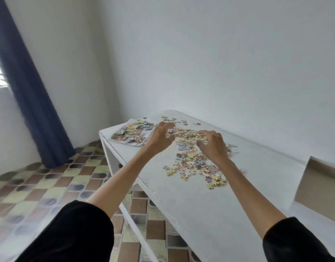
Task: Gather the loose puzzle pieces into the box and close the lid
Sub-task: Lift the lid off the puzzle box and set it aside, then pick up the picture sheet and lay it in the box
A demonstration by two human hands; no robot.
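Loose pastel puzzle pieces [193,163] lie scattered over the middle of a white table [200,208]. At the table's far left corner a flat printed sheet [132,134] carries more pieces. An open cardboard box [317,188] stands at the right edge, with its brown inside showing. My left hand [161,136] hovers over the far part of the pile, fingers spread and curled. Over the same heap, a little to the right, my right hand [214,145] is spread too. Neither hand holds anything that I can see.
The table stands against a white wall in a room corner. A dark blue curtain [30,91] hangs at the left by a window. Patterned floor tiles [40,186] show beside and under the table.
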